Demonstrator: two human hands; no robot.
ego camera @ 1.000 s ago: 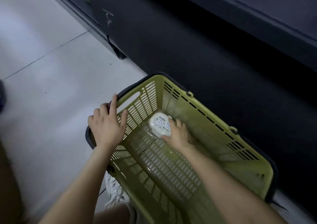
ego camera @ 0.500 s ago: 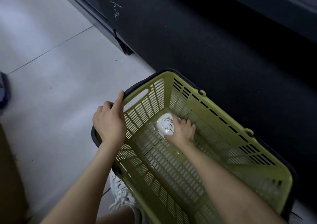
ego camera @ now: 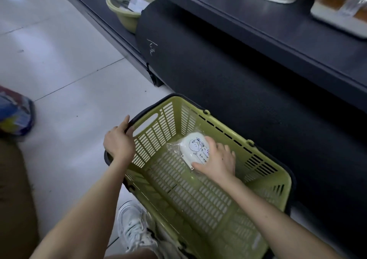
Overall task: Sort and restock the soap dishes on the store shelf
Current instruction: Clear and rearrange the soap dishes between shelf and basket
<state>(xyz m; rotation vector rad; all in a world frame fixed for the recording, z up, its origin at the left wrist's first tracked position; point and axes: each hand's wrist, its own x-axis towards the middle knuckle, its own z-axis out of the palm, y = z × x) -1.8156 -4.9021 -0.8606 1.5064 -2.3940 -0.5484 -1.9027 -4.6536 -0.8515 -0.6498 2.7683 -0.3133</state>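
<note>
A green slatted shopping basket [ego camera: 264, 160] with a dark handle stands on the floor in front of the dark shelf unit. Inside it, near the far end, lies a white soap dish [ego camera: 193, 148] with a cartoon print, wrapped in clear plastic. My right hand [ego camera: 217, 162] reaches into the basket and grips the dish from its right side, thumb under its near edge. My left hand [ego camera: 119, 142] holds the basket's rim and dark handle at the left corner.
The dark shelf [ego camera: 278, 32] above carries white containers with orange contents [ego camera: 337, 4] at the top right. A green basin [ego camera: 124, 10] sits on the lower shelf at the top. A white shoe [ego camera: 135, 227] is beside the basket; a colourful bag [ego camera: 14, 113] lies left.
The view has tilted up, so the shelf and its goods now show. My right hand has closed further round the dish, which sits slightly higher in the basket. My left hand stays on the rim.
</note>
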